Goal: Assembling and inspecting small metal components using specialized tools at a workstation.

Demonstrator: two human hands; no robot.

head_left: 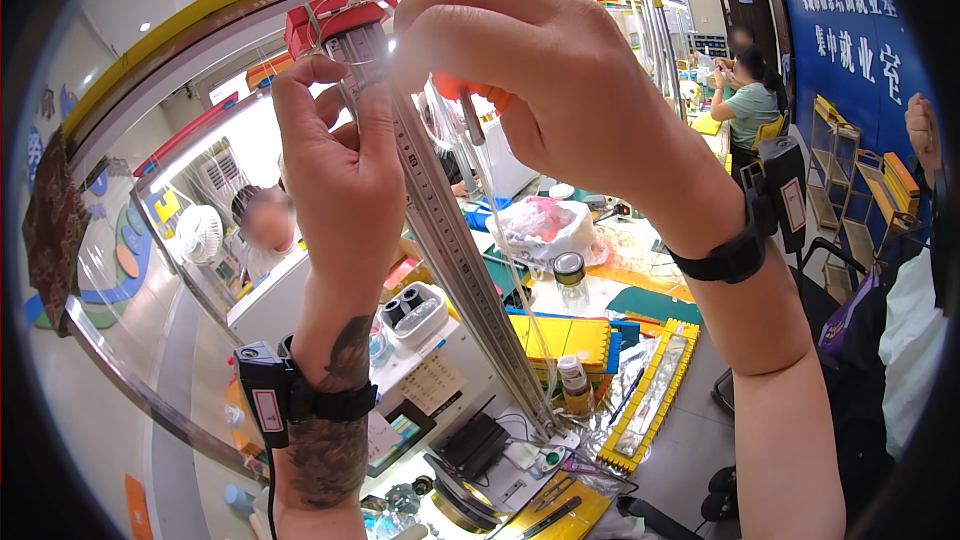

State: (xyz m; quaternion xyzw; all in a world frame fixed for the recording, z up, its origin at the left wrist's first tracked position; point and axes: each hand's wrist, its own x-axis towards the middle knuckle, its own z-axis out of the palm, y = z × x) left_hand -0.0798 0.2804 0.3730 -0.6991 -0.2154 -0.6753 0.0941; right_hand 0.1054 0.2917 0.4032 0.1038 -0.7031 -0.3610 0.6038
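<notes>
On bench: white tray point(425, 325) holds two dark cylinders point(402, 305) (upright).

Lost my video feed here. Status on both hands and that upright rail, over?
Left hand gripping the metal rail near its red top clamp. Right hand closed on an orange-handled tool at the rail. Nothing blocking; cluttered bench below.

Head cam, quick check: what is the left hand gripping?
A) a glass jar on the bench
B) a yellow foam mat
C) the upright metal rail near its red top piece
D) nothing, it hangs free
C: the left hand is wrapped around the upright metal rail just below the red top piece, while the right hand holds an orange-handled tool beside it.
</notes>
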